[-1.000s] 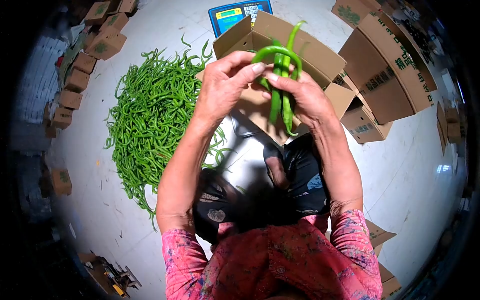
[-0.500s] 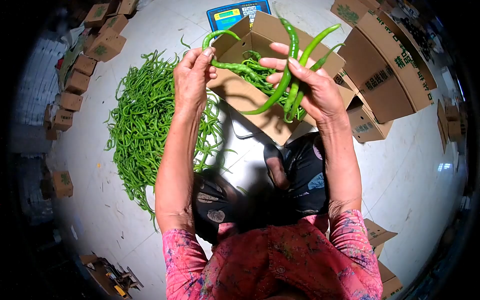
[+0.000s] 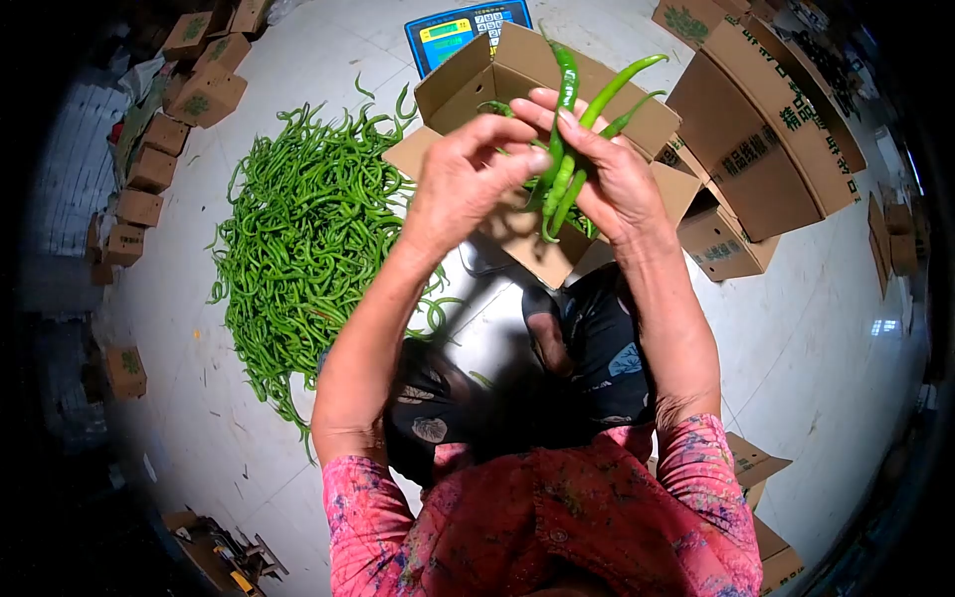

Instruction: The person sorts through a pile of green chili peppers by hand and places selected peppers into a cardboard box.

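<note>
My right hand (image 3: 619, 184) holds several long green peppers (image 3: 600, 99) between thumb and fingers, above an open cardboard box (image 3: 453, 98). Close on their left is my left hand (image 3: 463, 179), its fingers bent and the thumb apart from the index finger, with no pepper visible between them. Whether its fingertips touch the held peppers is unclear. Inside the box, green peppers show in part behind my hands. A large heap of green peppers (image 3: 298, 239) lies on the floor left of the box.
A blue scale display (image 3: 445, 37) stands behind the box. Large printed cartons (image 3: 751, 134) are stacked at the right, and smaller boxes (image 3: 211, 95) line the far left. Tools (image 3: 234, 557) lie at the lower left. My knees are below the box.
My left hand held a curved pepper out to the left; it has come back right beside my right hand, and that pepper no longer shows in it. My right hand keeps its peppers.
</note>
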`<action>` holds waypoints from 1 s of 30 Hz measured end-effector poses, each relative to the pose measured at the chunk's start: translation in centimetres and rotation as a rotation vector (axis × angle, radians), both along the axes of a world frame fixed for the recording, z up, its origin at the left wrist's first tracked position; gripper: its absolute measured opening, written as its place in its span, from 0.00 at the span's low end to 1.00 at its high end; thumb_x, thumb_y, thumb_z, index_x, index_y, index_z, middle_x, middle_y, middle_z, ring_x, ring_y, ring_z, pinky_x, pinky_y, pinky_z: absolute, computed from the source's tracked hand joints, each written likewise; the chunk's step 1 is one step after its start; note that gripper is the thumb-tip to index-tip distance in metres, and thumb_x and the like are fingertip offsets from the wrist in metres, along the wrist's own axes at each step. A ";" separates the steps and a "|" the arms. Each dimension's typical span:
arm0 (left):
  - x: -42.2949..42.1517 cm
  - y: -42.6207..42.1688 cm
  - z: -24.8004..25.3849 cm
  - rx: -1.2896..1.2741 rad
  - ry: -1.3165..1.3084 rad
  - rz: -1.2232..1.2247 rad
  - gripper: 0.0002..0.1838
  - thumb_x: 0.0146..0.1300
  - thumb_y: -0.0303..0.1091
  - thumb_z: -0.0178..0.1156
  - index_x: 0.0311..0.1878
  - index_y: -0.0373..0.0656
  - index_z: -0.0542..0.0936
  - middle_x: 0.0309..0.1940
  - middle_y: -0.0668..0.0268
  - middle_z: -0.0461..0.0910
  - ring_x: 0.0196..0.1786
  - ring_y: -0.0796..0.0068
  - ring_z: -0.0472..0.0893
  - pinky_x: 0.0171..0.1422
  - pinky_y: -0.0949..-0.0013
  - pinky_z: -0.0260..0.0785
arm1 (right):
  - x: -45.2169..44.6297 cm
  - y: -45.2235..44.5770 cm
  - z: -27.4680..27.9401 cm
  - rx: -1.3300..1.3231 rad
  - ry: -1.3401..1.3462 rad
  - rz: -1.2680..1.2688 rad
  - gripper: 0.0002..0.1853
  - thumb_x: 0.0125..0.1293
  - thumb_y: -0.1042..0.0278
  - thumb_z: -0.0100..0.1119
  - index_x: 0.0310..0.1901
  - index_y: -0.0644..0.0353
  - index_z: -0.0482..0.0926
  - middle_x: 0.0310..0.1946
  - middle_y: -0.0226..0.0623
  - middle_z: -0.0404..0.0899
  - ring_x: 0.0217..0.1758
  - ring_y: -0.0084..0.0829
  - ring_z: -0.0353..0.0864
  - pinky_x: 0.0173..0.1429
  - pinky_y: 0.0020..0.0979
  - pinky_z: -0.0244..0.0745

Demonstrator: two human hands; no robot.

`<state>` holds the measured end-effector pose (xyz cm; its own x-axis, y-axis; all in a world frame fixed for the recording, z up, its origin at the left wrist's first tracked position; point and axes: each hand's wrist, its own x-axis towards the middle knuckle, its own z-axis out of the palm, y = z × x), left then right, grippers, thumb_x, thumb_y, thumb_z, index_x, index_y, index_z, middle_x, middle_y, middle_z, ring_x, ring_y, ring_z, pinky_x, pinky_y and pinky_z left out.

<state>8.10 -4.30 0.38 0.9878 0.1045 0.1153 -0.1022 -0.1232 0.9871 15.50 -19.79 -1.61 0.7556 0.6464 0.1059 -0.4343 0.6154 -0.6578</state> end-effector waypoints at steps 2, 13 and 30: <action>0.0 -0.8 -0.6 0.056 0.077 -0.052 0.12 0.57 0.32 0.69 0.44 0.41 0.82 0.33 0.73 0.80 0.38 0.85 0.76 0.43 0.79 0.69 | -0.7 0.3 0.5 -0.036 0.020 0.031 0.21 0.71 0.70 0.51 0.62 0.71 0.65 0.59 0.51 0.72 0.56 0.36 0.78 0.63 0.35 0.74; 1.1 3.2 -0.9 -0.261 0.090 0.218 0.15 0.68 0.35 0.57 0.52 0.34 0.78 0.37 0.65 0.80 0.30 0.84 0.74 0.36 0.80 0.69 | 2.1 -3.1 -0.1 -0.038 0.004 -0.144 0.19 0.74 0.64 0.48 0.59 0.69 0.69 0.39 0.40 0.81 0.31 0.20 0.76 0.36 0.23 0.74; -0.1 -1.8 -1.1 -0.052 0.118 -0.079 0.18 0.62 0.37 0.65 0.51 0.38 0.78 0.34 0.70 0.79 0.35 0.83 0.75 0.40 0.77 0.69 | 0.4 -0.5 0.3 -0.056 -0.082 -0.082 0.20 0.75 0.61 0.46 0.58 0.69 0.72 0.55 0.45 0.76 0.59 0.32 0.75 0.64 0.33 0.72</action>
<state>7.96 -6.09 -0.70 0.9996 0.0292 -0.0056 0.0075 -0.0678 0.9977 15.92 -20.27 -1.33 0.7964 0.5896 0.1345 -0.3277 0.6076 -0.7235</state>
